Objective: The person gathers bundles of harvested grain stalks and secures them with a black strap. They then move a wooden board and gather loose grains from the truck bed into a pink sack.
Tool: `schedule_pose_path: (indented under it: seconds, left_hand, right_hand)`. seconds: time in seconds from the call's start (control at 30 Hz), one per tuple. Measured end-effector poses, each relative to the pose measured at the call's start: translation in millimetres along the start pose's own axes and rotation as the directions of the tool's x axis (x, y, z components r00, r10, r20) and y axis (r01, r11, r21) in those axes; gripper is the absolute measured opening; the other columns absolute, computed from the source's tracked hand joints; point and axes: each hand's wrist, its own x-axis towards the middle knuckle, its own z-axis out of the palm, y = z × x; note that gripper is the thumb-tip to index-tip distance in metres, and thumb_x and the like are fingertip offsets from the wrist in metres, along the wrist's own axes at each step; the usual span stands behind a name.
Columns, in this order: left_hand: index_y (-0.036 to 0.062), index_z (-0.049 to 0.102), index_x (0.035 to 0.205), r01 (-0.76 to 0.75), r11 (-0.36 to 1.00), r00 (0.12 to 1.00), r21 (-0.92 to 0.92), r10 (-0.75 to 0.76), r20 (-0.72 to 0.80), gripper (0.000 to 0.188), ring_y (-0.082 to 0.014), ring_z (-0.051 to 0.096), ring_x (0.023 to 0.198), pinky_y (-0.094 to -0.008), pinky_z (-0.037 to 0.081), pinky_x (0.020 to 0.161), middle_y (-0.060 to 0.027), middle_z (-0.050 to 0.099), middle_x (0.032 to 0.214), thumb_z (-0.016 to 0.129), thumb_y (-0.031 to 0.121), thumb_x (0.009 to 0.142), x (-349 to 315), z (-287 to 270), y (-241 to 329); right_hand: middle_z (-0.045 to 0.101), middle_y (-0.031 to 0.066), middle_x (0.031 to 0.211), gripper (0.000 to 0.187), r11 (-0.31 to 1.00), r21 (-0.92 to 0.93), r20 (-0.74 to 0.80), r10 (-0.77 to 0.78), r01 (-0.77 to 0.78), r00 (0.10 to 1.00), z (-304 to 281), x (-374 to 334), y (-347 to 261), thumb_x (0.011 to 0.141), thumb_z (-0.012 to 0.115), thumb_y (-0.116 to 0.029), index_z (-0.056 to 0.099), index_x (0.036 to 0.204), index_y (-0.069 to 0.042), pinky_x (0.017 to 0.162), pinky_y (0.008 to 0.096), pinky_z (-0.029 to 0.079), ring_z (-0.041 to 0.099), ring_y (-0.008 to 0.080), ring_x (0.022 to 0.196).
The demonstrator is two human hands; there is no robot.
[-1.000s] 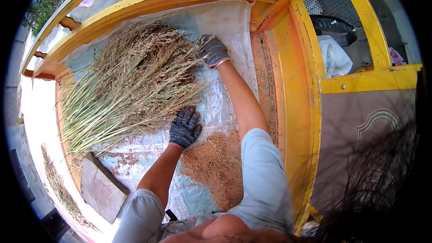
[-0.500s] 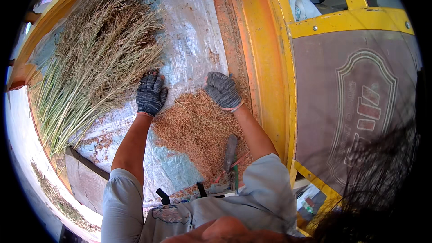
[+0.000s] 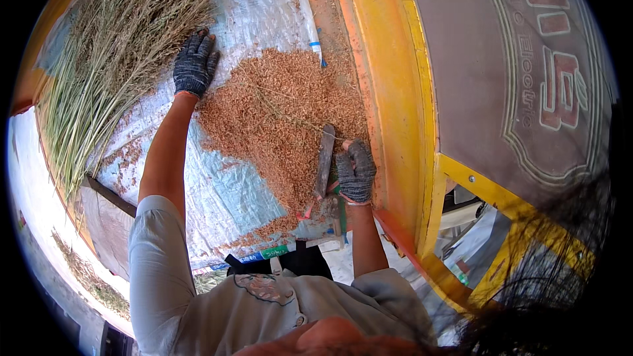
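My left hand point(image 3: 194, 64), in a dark grey knitted glove with bare fingertips, lies flat and open on a pale plastic sheet point(image 3: 227, 181). Its fingertips touch the edge of a large bundle of dry seed-headed stalks point(image 3: 132, 33). Low over the right side of a heap of reddish-brown seed point(image 3: 270, 118) is my right hand point(image 3: 357, 173), gloved alike. Its thumb and finger come together at the end of a thin straw point(image 3: 300, 118) that stretches across the heap. A dark, worn wooden stick point(image 3: 325, 158) rests on the seed just left of this hand.
A yellow metal side wall point(image 3: 389, 92) runs along the right, with a brown panel point(image 3: 488, 92) beyond it. A dark bar point(image 3: 109, 196) edges the sheet at the lower left. Seed lies scattered along the sheet's near edge.
My right hand has moved from the heap's far side back toward me, beside the stick, and its fingers meet the straw. My left hand stays by the stalks. The view has shifted.
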Motion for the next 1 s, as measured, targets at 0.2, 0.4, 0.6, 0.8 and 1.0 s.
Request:
schedule_pose_path:
  seconds: [0.2,0.4,0.6,0.8,1.0]
  left_hand:
    - [0.0115,0.05,0.123,0.051,0.953,0.998,-0.299,-0.058,-0.014,0.047,-0.0329,0.041,0.119,-0.0404,0.032,0.101,-0.0143,0.044,0.131,0.055,0.036,0.083,-24.2,1.0,53.0]
    - [0.0171,0.044,0.129,-0.048,0.988,0.901,-0.145,0.106,0.42,0.08,-0.0369,0.025,0.13,-0.0587,0.014,0.104,-0.0155,0.029,0.141,0.066,0.058,0.063,-85.2,-47.4,209.7]
    - [0.0086,0.059,0.107,0.014,0.976,0.941,-0.218,0.061,0.332,0.044,-0.0308,0.048,0.112,-0.0476,0.035,0.095,-0.018,0.053,0.116,0.066,0.033,0.071,-129.2,-16.5,243.9]
    - [0.0065,0.062,0.089,0.339,0.467,0.931,-0.817,-0.293,0.219,0.012,-0.0206,0.061,0.077,-0.0306,0.048,0.068,-0.0101,0.064,0.089,0.063,0.015,0.08,-132.4,-51.7,221.7]
    - [0.0144,0.06,0.096,0.538,-0.612,0.643,-0.58,-0.147,0.752,0.018,-0.0182,0.061,0.083,-0.0339,0.048,0.065,-0.0037,0.065,0.095,0.058,0.03,0.087,-130.0,-98.8,196.0]
  right_hand:
    - [0.059,0.0164,0.094,0.043,0.83,-0.523,0.077,0.271,-0.193,0.959,-17.2,-115.1,-16.5,0.067,0.072,-0.026,0.058,0.099,-0.002,0.077,0.0433,0.046,0.056,0.0341,0.088]
    - [0.058,0.0162,0.095,0.041,0.765,-0.592,0.071,0.365,-0.256,0.928,-7.7,-119.1,-4.6,0.069,0.066,-0.029,0.055,0.103,-0.008,0.072,0.0488,0.046,0.057,0.0358,0.086]
    - [0.059,0.017,0.086,0.021,0.875,-0.476,0.197,0.202,-0.087,0.959,-16.1,-120.1,16.4,0.075,0.061,-0.017,0.056,0.092,-0.005,0.068,0.0414,0.048,0.057,0.0355,0.079]
    - [0.054,0.0045,0.069,0.014,0.909,0.187,0.215,0.331,-0.372,0.919,-61.6,-147.4,-29.9,0.074,0.064,-0.007,0.056,0.086,-0.006,0.052,0.0278,0.044,0.052,0.0139,0.058]
    - [0.056,0.0013,0.079,0.018,0.553,0.436,0.479,0.525,-0.71,0.703,-90.3,-180.1,-68.4,0.076,0.06,0.0,0.057,0.092,-0.006,0.056,0.0262,0.047,0.053,0.0096,0.064]
